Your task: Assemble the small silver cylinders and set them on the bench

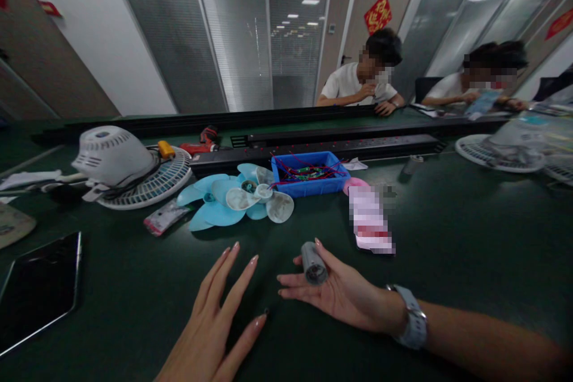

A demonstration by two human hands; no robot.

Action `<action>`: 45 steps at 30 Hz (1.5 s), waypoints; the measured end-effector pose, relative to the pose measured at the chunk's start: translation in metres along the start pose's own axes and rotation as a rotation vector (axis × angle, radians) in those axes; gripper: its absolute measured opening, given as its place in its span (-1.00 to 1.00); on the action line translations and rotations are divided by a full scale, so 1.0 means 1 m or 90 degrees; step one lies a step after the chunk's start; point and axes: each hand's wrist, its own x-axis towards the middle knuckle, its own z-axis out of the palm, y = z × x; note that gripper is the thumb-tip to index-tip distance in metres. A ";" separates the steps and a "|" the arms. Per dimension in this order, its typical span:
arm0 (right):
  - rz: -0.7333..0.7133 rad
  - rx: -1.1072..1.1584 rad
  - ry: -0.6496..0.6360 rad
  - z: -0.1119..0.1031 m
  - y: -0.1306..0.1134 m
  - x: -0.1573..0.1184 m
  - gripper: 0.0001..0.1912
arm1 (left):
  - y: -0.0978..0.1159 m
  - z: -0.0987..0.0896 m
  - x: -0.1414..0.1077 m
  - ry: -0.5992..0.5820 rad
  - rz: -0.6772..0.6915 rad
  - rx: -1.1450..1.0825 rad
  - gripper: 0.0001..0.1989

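Observation:
My right hand [338, 292] holds a grey cylinder [314, 264] between thumb and fingers, its hollow end facing me. Palm down with fingers spread, my left hand [219, 310] is over the green table [447, 262] and holds nothing. A tiny dark piece [267, 311] shows beside my left thumb tip; whether it touches the thumb I cannot tell. Beyond my hands are light blue and whitish fan blades [219, 194], a blue bin [308, 185] with wires and small boards, and a pink-and-white item [369, 221], partly blurred.
A tablet [40, 286] lies at the left. Behind it is a white fan housing [111, 155] on a round grille. Long black bars [322, 149] cross the table. Another grey cylinder [412, 165] stands at the right. Two people sit across the table.

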 end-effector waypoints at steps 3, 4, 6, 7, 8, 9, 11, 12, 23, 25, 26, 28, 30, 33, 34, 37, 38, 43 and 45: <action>0.002 -0.007 0.009 0.000 0.000 0.001 -0.50 | -0.001 0.000 0.000 0.003 -0.005 -0.004 -0.30; 0.004 -0.010 0.009 0.000 0.000 0.001 -0.51 | -0.001 0.000 0.000 0.003 -0.005 -0.005 -0.30; 0.007 -0.017 0.007 0.001 0.000 0.001 -0.52 | -0.001 0.000 0.000 0.000 -0.006 -0.005 -0.30; 0.007 -0.020 0.007 0.002 0.000 0.001 -0.52 | -0.001 -0.001 0.000 -0.002 -0.006 -0.005 -0.29; 0.007 -0.021 0.007 0.002 0.000 0.001 -0.53 | -0.001 -0.001 0.000 -0.004 -0.005 -0.006 -0.29; 0.004 -0.022 0.008 0.003 0.000 0.001 -0.53 | -0.001 -0.001 0.000 -0.006 -0.005 -0.006 -0.29; -0.001 -0.020 0.008 0.002 0.000 0.001 -0.53 | -0.001 -0.001 0.000 -0.009 -0.002 -0.005 -0.29; -0.001 -0.018 0.007 0.002 -0.001 0.001 -0.53 | 0.000 0.000 0.000 -0.011 0.000 -0.004 -0.30; -0.043 -0.022 0.002 0.000 0.003 -0.002 -0.48 | 0.001 -0.001 0.000 -0.002 -0.012 -0.009 -0.33; -0.075 -0.038 -0.015 -0.001 0.005 -0.003 -0.44 | 0.002 0.000 0.000 -0.001 -0.020 -0.011 -0.35; -0.084 -0.048 -0.025 -0.002 0.006 -0.004 -0.43 | 0.002 0.000 0.000 -0.003 -0.020 -0.011 -0.35; -0.086 -0.072 -0.042 -0.002 0.007 -0.005 -0.43 | 0.002 0.000 -0.001 -0.006 -0.013 -0.009 -0.34; -0.084 -0.096 -0.045 -0.002 0.006 -0.006 -0.43 | 0.002 0.000 -0.001 -0.008 -0.001 -0.006 -0.33; -0.087 -0.123 -0.040 0.001 0.005 -0.008 -0.44 | 0.001 0.001 -0.002 -0.010 -0.009 -0.001 -0.34; -0.088 -0.132 -0.038 0.002 0.005 -0.008 -0.43 | 0.001 0.001 -0.001 -0.011 -0.007 0.000 -0.34; -0.090 -0.166 -0.035 0.002 0.006 -0.007 -0.40 | 0.000 0.001 -0.001 -0.007 0.016 0.007 -0.33; -0.094 -0.185 -0.034 0.002 0.006 -0.006 -0.41 | -0.001 0.002 -0.001 -0.006 0.021 0.010 -0.33; -0.126 -0.299 -0.050 0.001 0.006 -0.006 -0.44 | -0.003 0.003 -0.001 -0.003 0.015 0.012 -0.32; -0.138 -0.323 -0.059 0.001 0.006 -0.006 -0.43 | -0.003 0.003 -0.002 0.000 0.015 0.007 -0.32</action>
